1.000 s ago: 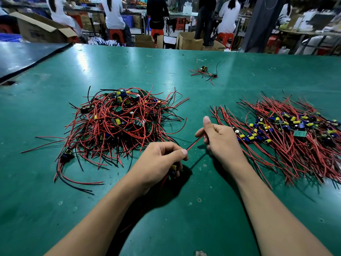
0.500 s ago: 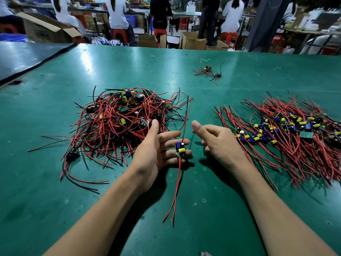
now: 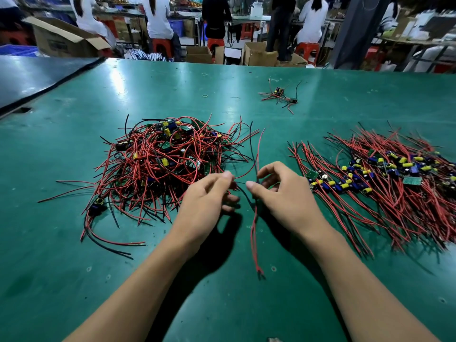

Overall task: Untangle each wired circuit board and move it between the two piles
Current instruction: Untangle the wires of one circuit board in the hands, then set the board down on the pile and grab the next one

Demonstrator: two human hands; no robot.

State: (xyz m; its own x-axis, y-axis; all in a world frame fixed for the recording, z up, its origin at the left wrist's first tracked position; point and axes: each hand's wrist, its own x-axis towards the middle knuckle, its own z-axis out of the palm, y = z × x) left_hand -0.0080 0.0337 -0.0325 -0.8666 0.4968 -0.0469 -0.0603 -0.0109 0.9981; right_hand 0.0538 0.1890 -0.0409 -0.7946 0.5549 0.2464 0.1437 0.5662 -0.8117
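Wired circuit board [image 3: 252, 235]: held in the gap between the two hands. Its red and black leads run from beyond the fingertips back towards the wrists and end close to the green table [image 3: 74, 267]. The board body is not visible and is presumably hidden behind the right thumb.

Left hand [image 3: 207, 201]: thumb and forefinger pressed together on a black lead. Right hand [image 3: 283, 193]: thumb and curled fingers closed round the bundle of leads, as far as can be seen.

Risks:
- The tangled pile [image 3: 160, 164] lies just left of the left hand, with loose ends reaching its knuckles. A pull on the wrong lead could drag neighbouring boards out with it.
- A hard tug on the pinched black lead while the right hand is clamped may strain the joint at the board.
- The sorted pile [image 3: 382, 174] begins just right of the right hand. A careless set-down would cross these leads over those already laid straight and knot them again.
- A small stray cluster [image 3: 278, 95] lies well beyond both hands and is of no concern.

Change from half a second ago: the board then lay in plain view on the straightened left fingers, and the right hand stood clear with its thumb raised. Both hands have since closed on the leads, and the board has passed from sight
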